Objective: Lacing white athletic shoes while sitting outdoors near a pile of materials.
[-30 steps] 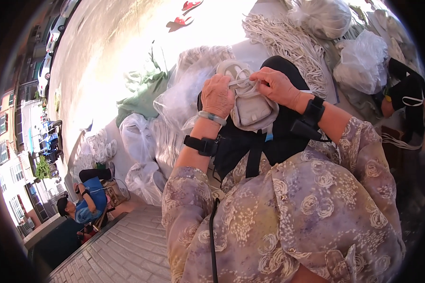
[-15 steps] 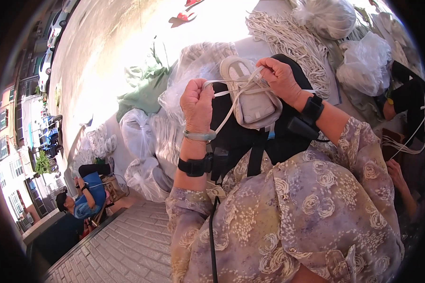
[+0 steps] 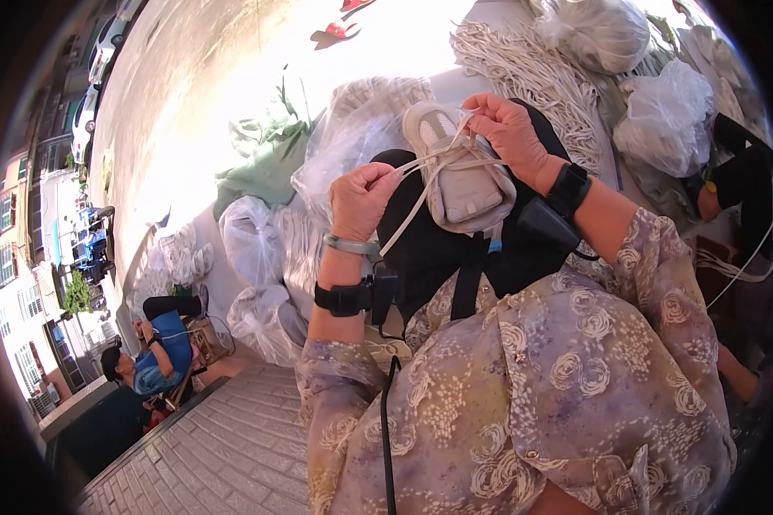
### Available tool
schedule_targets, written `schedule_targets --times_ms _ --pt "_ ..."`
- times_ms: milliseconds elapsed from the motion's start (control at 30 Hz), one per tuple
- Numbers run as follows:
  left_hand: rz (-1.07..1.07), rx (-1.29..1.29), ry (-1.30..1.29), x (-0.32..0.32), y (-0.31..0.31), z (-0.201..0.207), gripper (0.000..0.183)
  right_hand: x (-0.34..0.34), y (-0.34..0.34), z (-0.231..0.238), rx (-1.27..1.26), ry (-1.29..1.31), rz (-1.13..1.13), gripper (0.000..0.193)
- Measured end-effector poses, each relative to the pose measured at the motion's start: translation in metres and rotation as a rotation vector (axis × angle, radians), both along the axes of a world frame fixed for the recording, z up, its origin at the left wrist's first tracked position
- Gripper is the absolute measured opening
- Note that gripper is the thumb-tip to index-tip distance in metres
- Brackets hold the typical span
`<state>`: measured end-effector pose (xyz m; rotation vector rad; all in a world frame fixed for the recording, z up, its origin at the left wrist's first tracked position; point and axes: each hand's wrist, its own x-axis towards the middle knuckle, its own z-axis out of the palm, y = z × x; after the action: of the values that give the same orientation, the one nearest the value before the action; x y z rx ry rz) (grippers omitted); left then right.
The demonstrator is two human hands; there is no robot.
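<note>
A beige shoe (image 3: 471, 193) rests on my black-clad lap, its sole side away from me and its pale laces (image 3: 445, 156) crossing over the top. My left hand (image 3: 361, 199) is closed to the left of the shoe, pinching a lace drawn taut from the shoe. On the other side my right hand (image 3: 508, 136) pinches another lace end between thumb and fingers, just above the shoe's right edge. A loose lace strand hangs down to the left of the shoe, across my lap.
A heap of pale laces (image 3: 532, 86) lies ahead on the right, near full plastic bags (image 3: 666, 120). More bags with shoes (image 3: 253, 240) and a green cloth (image 3: 262, 154) are at the left. A seated person (image 3: 163, 348) works at far left; another sits close on my right.
My left hand has moved slightly down and turned, and its lace now runs straighter to the shoe. My right hand has shifted a little up and left, its lace pulled closer over the shoe.
</note>
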<state>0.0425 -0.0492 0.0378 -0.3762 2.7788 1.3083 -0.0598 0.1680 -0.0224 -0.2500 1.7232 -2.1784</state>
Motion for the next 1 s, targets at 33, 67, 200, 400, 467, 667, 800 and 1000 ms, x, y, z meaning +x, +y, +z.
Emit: schedule_targets --times_ms 33,67,200,400,467,667,800,1000 --pt "-0.005 0.098 0.048 -0.003 -0.003 -0.005 0.013 -0.001 0.0 0.001 0.001 -0.006 0.008 0.015" --pt "-0.011 0.195 0.095 -0.005 -0.005 -0.008 0.013 -0.001 0.001 0.001 0.002 -0.012 0.016 0.015" --pt "-0.042 0.08 0.155 -0.019 0.006 0.002 0.013 0.0 0.005 0.001 0.116 0.095 -0.007 0.014" --pt "-0.037 0.48 0.015 -0.036 0.014 0.015 0.012 0.001 0.014 0.01 0.135 0.019 0.18 0.015" --pt "-0.065 0.744 -0.023 -0.039 0.016 0.016 0.011 -0.001 0.016 0.015 0.163 0.058 0.208 0.013" --pt "-0.121 0.797 -0.148 -0.043 0.019 0.023 0.013 -0.003 0.036 0.01 0.336 0.185 0.364 0.014" --pt "-0.182 0.774 -0.229 -0.038 -0.001 0.024 0.014 -0.004 0.038 0.009 0.384 0.274 0.36 0.014" --pt "-0.121 0.985 -0.409 -0.031 -0.017 0.019 0.013 -0.011 0.035 0.008 0.518 0.377 0.453 0.014"
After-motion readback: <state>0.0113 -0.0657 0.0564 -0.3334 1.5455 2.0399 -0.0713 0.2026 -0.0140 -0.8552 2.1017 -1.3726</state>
